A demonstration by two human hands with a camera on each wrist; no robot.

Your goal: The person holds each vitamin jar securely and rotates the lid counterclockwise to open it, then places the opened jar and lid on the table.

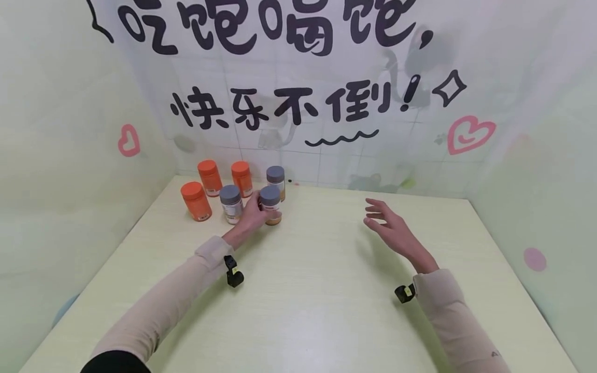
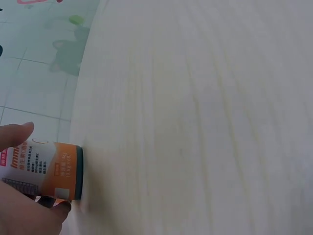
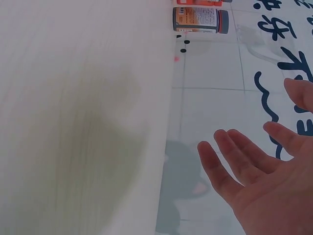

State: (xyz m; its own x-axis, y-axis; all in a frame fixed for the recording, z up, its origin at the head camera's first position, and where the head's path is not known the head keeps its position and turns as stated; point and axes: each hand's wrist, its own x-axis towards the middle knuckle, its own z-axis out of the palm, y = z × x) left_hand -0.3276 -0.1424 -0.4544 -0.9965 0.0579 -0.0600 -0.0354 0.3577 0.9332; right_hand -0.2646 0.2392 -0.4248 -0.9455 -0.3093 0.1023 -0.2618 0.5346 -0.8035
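Note:
My left hand (image 1: pixel 253 216) grips a small bottle (image 1: pixel 270 199) with a grey-blue cap, thumb on one side and fingers on the other. In the left wrist view that bottle (image 2: pixel 58 169) shows an orange and white label. Close to it stand another grey-capped bottle (image 1: pixel 230 204) on the left and a further grey-capped bottle (image 1: pixel 275 178) just behind. Over the right part of the table hangs my right hand (image 1: pixel 391 228), fingers spread and holding nothing. The right wrist view also shows this hand (image 3: pixel 269 178) with fingers extended, apart from any object.
Three orange bottles with orange caps stand at the back left: a front one (image 1: pixel 197 202), a rear one (image 1: pixel 210 178) and one farther right (image 1: pixel 241 178). A pale wood table (image 1: pixel 298 290) meets a printed cloth backdrop (image 1: pixel 326 171) behind, with cloth sides left and right.

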